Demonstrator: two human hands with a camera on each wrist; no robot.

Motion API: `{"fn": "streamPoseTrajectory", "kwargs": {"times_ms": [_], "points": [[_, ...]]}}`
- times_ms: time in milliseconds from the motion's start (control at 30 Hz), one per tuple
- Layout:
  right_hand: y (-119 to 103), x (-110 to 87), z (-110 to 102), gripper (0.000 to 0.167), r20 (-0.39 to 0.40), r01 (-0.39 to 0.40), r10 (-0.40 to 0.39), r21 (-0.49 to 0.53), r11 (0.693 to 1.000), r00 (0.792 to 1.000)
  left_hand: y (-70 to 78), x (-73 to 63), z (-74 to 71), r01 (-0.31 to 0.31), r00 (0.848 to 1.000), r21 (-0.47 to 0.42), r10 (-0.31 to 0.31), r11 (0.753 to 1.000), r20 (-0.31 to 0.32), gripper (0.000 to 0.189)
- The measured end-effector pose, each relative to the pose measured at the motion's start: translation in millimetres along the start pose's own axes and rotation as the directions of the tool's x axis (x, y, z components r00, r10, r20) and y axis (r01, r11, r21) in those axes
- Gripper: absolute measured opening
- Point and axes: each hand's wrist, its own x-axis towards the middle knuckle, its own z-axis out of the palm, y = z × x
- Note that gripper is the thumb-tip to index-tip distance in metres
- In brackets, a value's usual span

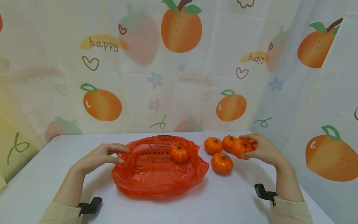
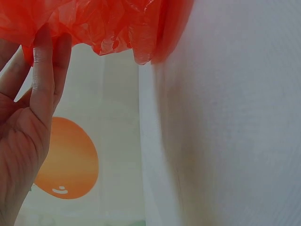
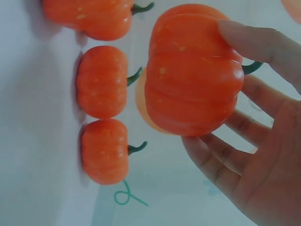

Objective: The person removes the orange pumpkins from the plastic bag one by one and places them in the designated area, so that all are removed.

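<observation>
In the head view my left hand (image 1: 104, 157) holds the left rim of a red plastic bag (image 1: 156, 188) between thumb and fingers. The bag lies with its mouth spread wide, and a small orange pumpkin (image 1: 179, 153) sits inside toward its right side. Crumpled plastic (image 2: 113, 28) hangs at the fingertips in the left wrist view. To the right, my right hand (image 1: 264, 149) grips another small pumpkin (image 3: 193, 70) around its sides, thumb near its green stem. This pumpkin is held up off the table.
Three more pumpkins stand on the white table (image 1: 195, 205) right of the bag: one at the front (image 1: 222, 163), one behind it (image 1: 213, 145), and one partly covered by the held pumpkin (image 1: 229, 142). A fruit-printed curtain (image 1: 179, 77) hangs along the table's back and sides.
</observation>
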Motion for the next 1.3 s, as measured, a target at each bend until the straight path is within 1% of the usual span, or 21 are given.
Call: {"fn": "streamPoseTrajectory", "kwargs": {"times_ms": [200, 400, 567, 700, 800, 1067, 1300], "points": [[10, 1.3, 2, 0.065, 0.023, -0.002, 0.002, -0.013, 1.000, 1.000, -2.1, 0.2, -0.1, -0.009, 1.000, -0.012, 0.009, 1.000, 0.001, 0.037], [16, 3.9, 7, 0.066, 0.046, -0.042, 0.043, -0.019, 0.999, 0.998, -2.0, 0.1, 0.2, -0.009, 1.000, -0.013, 0.009, 1.000, 0.001, 0.037], [20, 5.7, 12, 0.068, 0.084, -0.092, 0.091, 0.001, 0.996, 0.992, -0.7, -0.3, 0.6, -0.001, 1.000, -0.005, 0.001, 1.000, 0.000, 0.037], [25, 6.6, 16, 0.069, 0.108, -0.106, 0.104, 0.014, 0.994, 0.989, -0.1, 0.1, 1.0, 0.000, 1.000, 0.003, 0.000, 1.000, 0.002, 0.037], [28, 6.5, 17, 0.069, 0.110, -0.098, 0.098, -0.004, 0.995, 0.989, 0.0, 0.7, 1.0, -0.002, 1.000, 0.005, 0.002, 1.000, 0.003, 0.037], [28, 4.6, 19, 0.065, 0.099, -0.093, 0.102, -0.093, 0.991, 0.990, -1.3, 2.2, 1.1, -0.002, 1.000, -0.014, 0.002, 1.000, 0.007, 0.038], [29, 4.1, 21, 0.067, 0.123, -0.109, 0.123, -0.116, 0.987, 0.985, -1.5, 1.8, 1.3, 0.001, 1.000, -0.011, -0.001, 1.000, 0.005, 0.038]]}}
